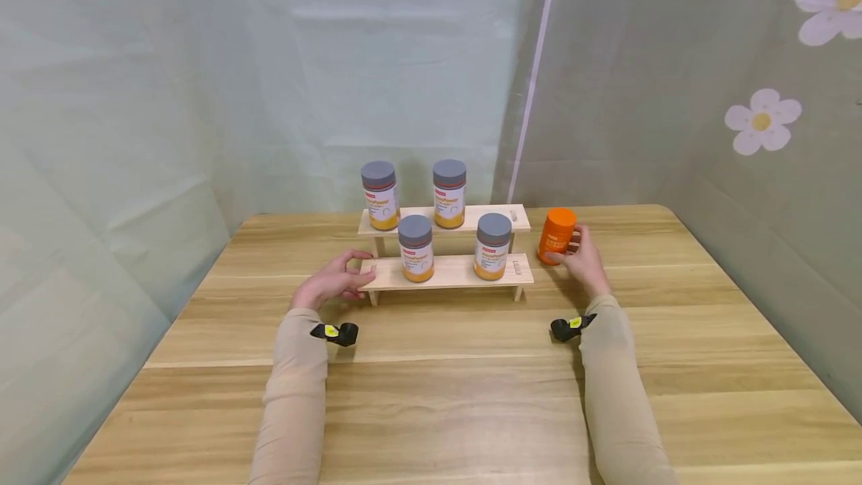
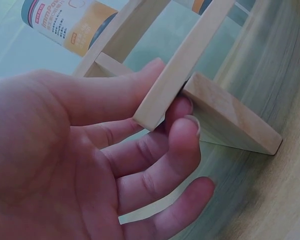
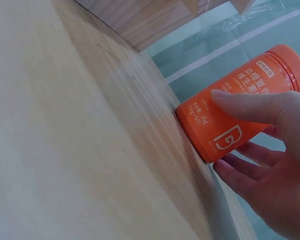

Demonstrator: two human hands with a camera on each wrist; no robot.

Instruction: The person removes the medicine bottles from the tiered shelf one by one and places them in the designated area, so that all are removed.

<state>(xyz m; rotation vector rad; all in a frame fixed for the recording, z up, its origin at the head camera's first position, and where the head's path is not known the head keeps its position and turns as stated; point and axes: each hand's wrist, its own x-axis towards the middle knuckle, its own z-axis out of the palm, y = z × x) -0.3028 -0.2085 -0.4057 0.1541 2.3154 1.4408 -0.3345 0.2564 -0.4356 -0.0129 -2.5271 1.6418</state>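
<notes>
A two-step wooden shelf (image 1: 450, 268) stands on the table in the head view. My left hand (image 1: 331, 281) pinches the left end of its lower board (image 2: 175, 67), thumb on top and fingers beneath, as the left wrist view shows. To the right of the shelf, an orange bottle (image 1: 556, 236) with white print stands on the table. My right hand (image 1: 587, 262) grips it from the right, thumb across the label and fingers behind. In the right wrist view the bottle (image 3: 240, 107) has its base at the tabletop; the fingers behind it are partly hidden.
Two grey-capped bottles stand on the upper step, a left one (image 1: 381, 208) and a right one (image 1: 450, 204). Two more like them stand on the lower step, one left (image 1: 417, 254), one right (image 1: 492, 254). Behind the wooden table (image 1: 444, 395) hangs a pale curtain (image 1: 404, 58).
</notes>
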